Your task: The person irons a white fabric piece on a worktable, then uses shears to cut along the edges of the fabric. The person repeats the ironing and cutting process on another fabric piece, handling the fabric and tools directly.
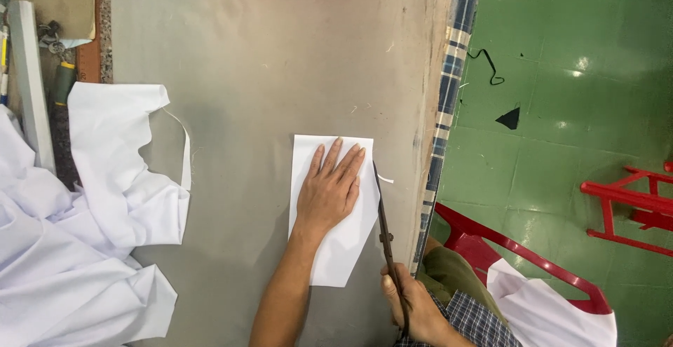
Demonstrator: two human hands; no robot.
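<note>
Grey worktable [266, 52], green tiled floor [561, 137], red plastic chairs [631, 200].

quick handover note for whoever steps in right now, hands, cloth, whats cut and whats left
Left hand: flat, fingers spread, pressing the small white fabric piece onto the grey table.
Right hand: grip closed on the scissors, blades running along the piece's right edge.
Done: a thin white sliver hangs loose by the blade tips; the lower right side looks angled off.
Left: the scissors sit along that right edge, so it may not be finished; I cannot tell how far the cut runs.
White fabric pile lies at table left, untouched.
</note>
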